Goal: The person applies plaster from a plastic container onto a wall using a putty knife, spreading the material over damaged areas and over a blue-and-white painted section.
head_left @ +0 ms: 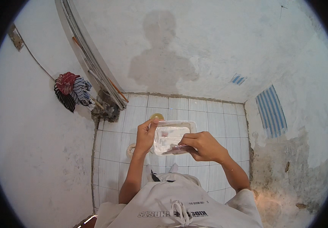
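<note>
My left hand (145, 136) grips a shallow white rectangular plastic tray (193, 127) by its left side, with the thumb up over the rim. The tray is held above the floor in front of my body, and its inside looks whitish and smeared. My right hand (205, 147) is closed at the tray's near right corner. Its fingers pinch a thin purplish-pink piece (175, 150), perhaps cloth or film, lying along the near rim. Part of that piece is hidden under the fingers.
On the white tiled floor (109, 146), a yellow round thing (156, 116) shows behind the tray, and a beige curved thing (130, 151) lies to its left. Long poles (92, 57) lean in the far left corner beside hanging cloths (73, 89). Walls stand on three sides.
</note>
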Motion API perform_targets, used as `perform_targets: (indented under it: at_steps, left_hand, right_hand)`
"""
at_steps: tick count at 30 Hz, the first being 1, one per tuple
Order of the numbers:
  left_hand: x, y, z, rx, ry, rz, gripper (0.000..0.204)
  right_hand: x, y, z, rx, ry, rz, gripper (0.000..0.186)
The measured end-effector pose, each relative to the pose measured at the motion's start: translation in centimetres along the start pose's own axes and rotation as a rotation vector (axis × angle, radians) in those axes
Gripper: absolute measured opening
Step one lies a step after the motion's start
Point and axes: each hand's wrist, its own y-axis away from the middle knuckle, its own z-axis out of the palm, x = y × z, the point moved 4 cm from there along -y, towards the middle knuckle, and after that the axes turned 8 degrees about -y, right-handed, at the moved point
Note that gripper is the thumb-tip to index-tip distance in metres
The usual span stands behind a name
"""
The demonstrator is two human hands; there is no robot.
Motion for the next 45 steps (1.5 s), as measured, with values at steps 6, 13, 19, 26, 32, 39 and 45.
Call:
perform_targets:
  at_steps: [6,13,19,26,32,39,45]
  left_hand:
    - [-0.8,0.0,-0.2,0.008,0.024,-0.053,0.039]
    - [-0.6,0.2,-0.6,-0.014,0.023,-0.069,0.038]
    - [-0.8,0.2,-0.8,-0.062,0.073,-0.07,0.039]
    - [-0.2,0.4,-1.1,-0.088,0.005,-0.046,0.039]
    - [-0.1,0.1,-1.1,-0.028,0.05,-0.005,0.04]
    - [-0.6,0.3,-1.5,0.0,0.079,-0.06,0.039]
    - [0.1,0.0,-1.6,0.021,0.062,-0.041,0.041]
  right_hand:
    - [1.5,-0.3,1.1,-0.039,0.02,-0.005,0.025]
    - [2.0,-1.0,2.2,-0.06,0.041,0.0,0.03]
    - [1.9,-1.6,2.5,-0.069,0.064,-0.015,0.029]
    - [0.8,-2.0,-0.6,0.089,0.007,-0.029,0.022]
    - [1.0,-1.4,2.0,0.096,0.146,-0.107,0.021]
    - [-0.2,-1.2,1.1,0.074,0.11,-0.091,0.019]
    - [-0.2,-1.2,1.2,0.043,0.109,-0.091,0.019]
